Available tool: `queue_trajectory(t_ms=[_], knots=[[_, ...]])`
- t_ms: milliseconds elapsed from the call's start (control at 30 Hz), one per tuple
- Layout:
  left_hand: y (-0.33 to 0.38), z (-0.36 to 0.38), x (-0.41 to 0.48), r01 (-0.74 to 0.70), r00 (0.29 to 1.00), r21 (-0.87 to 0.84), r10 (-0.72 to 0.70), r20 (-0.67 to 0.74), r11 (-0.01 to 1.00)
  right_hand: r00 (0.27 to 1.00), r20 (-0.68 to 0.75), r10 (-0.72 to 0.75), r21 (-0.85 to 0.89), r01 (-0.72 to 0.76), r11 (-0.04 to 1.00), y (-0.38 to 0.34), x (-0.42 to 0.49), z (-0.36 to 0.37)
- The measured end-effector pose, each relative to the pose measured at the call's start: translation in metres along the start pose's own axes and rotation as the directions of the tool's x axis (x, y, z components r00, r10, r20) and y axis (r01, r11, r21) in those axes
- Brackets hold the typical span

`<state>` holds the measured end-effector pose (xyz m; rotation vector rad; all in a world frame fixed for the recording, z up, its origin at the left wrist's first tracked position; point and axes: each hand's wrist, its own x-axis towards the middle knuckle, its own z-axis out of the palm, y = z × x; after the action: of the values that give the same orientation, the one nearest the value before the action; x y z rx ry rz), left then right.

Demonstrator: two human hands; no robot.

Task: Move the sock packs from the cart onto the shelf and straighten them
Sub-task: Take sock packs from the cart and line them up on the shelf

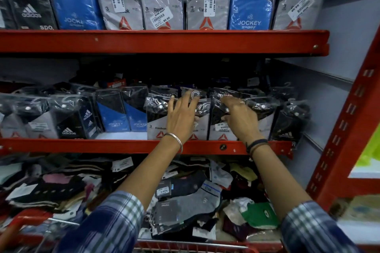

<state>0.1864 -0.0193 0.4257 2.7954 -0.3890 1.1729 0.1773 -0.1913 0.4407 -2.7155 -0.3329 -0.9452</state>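
Observation:
Both hands reach onto the middle red shelf (123, 146). My left hand (181, 115) lies flat with spread fingers against the front of a grey and black Reebok sock pack (156, 127) standing upright in clear plastic. My right hand (239, 117) rests on the neighbouring Reebok pack (219, 131), thumb on its front and fingers over its top. Whether that hand grips the pack is unclear. Blue Jockey packs (121, 117) and black Adidas packs (74, 123) stand further left in the same row. The red cart's rim (195, 245) shows at the bottom edge.
The top shelf (164, 41) carries a row of tall Reebok, Jockey and Adidas packs. Loose socks (185, 201) are heaped on the lowest level under my arms. A red slotted upright (345, 129) bounds the right side, with a pale wall behind.

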Motion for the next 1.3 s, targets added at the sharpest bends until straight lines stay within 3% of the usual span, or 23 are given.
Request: queue_trajectory(t_ms=[167,300,467,600,800,967,1100,1300], knots=[[0.009,0.011,-0.010,-0.066,0.998,0.123,0.063,0.032,0.990,0.996,-0.006,-0.094,-0.119,0.092,0.989,0.000,-0.009,0.015],[0.012,0.001,-0.040,-0.122,0.988,-0.062,0.115,-0.106,0.991,0.989,-0.068,-0.134,0.013,0.135,0.991,-0.017,-0.041,0.010],[0.006,0.003,-0.116,-0.072,0.987,-0.254,0.032,-0.157,0.965,0.987,-0.012,-0.162,0.144,0.162,0.976,-0.045,-0.105,0.024],[-0.008,0.013,-0.185,-0.049,0.998,-0.398,0.027,-0.060,0.916,0.983,0.122,-0.134,0.259,0.099,0.961,-0.064,-0.165,0.050],[-0.038,0.034,-0.293,0.110,0.968,-0.479,0.016,0.250,0.871,0.920,0.382,-0.088,0.326,-0.045,0.944,-0.094,-0.263,0.103],[-0.061,0.055,-0.364,0.259,0.869,-0.444,-0.007,0.494,0.858,0.792,0.609,-0.046,0.298,-0.175,0.938,-0.107,-0.325,0.146],[-0.084,0.096,-0.429,0.392,0.740,-0.392,-0.032,0.672,0.832,0.672,0.741,0.014,0.219,-0.261,0.940,-0.112,-0.368,0.203],[-0.094,0.158,-0.501,0.436,0.536,-0.284,0.007,0.844,0.854,0.460,0.886,0.055,0.076,-0.260,0.962,-0.110,-0.409,0.282]])
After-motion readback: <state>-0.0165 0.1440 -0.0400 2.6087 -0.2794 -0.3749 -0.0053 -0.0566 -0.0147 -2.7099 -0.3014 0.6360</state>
